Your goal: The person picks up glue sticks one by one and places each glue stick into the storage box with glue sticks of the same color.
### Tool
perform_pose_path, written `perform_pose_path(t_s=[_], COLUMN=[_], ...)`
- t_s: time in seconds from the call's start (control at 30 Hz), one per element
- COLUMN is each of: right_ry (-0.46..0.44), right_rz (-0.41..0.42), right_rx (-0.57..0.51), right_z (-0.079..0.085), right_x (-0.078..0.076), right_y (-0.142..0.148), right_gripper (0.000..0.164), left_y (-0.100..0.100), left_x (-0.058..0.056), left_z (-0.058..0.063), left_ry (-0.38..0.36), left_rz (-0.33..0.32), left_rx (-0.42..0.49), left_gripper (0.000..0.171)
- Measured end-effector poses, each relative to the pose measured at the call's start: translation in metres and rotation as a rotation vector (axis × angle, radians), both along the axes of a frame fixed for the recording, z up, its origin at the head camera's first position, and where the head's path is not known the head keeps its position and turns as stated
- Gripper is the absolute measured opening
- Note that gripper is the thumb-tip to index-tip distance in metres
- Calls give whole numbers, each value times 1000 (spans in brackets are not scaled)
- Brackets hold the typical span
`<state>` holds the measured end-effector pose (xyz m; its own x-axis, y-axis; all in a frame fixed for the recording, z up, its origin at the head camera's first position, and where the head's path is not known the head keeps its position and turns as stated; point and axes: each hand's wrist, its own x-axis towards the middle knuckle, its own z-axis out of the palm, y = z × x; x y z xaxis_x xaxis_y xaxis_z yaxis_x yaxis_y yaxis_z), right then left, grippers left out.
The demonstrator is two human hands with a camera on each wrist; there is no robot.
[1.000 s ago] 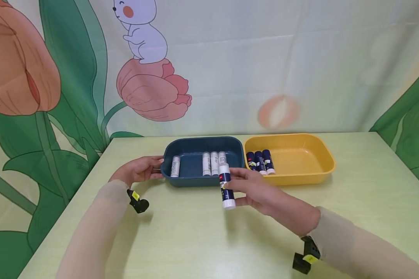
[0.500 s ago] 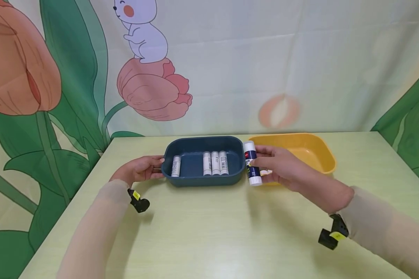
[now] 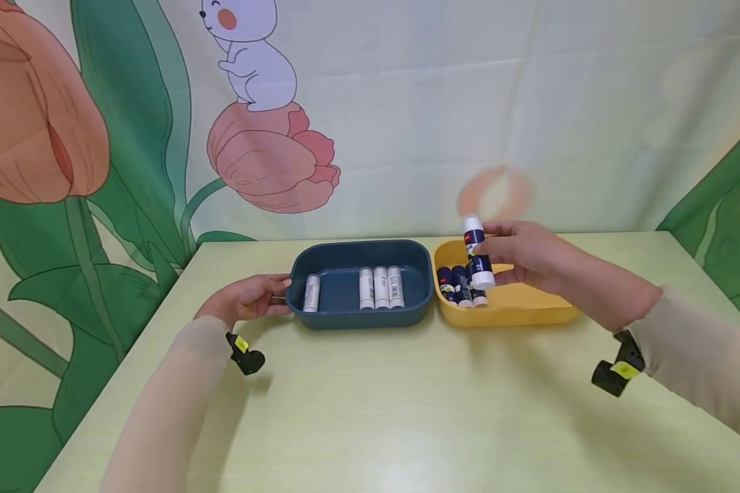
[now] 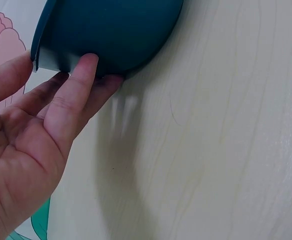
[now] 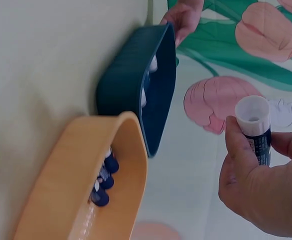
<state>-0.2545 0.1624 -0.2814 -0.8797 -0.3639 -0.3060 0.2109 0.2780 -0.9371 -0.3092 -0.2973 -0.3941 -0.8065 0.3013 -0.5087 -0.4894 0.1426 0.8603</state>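
Note:
My right hand (image 3: 521, 257) pinches a dark blue glue stick (image 3: 478, 255) with white ends and holds it tilted over the yellow bin (image 3: 530, 315). In the right wrist view the glue stick's white end (image 5: 253, 110) faces the camera between thumb and fingers. Three dark blue glue sticks (image 3: 461, 286) lie side by side at the yellow bin's left end. My left hand (image 3: 247, 300) grips the left end of the dark blue bin (image 3: 358, 320), thumb at the rim and fingers against the outer wall (image 4: 111, 40). Inside it lie several white glue sticks (image 3: 381, 287), one of them apart at the left.
Both bins stand side by side near the back edge of the pale wooden table (image 3: 370, 397). Behind them hangs a curtain (image 3: 407, 137) printed with tulips and a white animal. Each wrist carries a small black camera (image 3: 619, 366).
My right hand has carried the dark blue glue stick from in front of the dark blue bin rightward and up, over the yellow bin. The left hand has stayed at the dark blue bin.

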Motion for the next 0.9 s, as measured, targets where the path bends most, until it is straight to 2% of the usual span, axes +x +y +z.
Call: perform_pose_path(t_s=[0.3,0.5,0.7,0.9], right_ry=[10,3,-28,-48], right_rz=[-65,-66,-85,-89], right_rx=[43,65,79,128], right_z=[14,17,12,-2], right_x=[-31,-51,-67,-78], right_y=[21,32,37,39], right_gripper=[66,64,64,65], left_y=[1,0,0,0], left_x=[-1,-1,0,-1], left_z=[-1,1,1,0], left_ry=[-3,1,-4,-1], left_rz=[3,7,-1,-9], left_rx=[4,-4,-1,-11], left_gripper=[59,59,59,60])
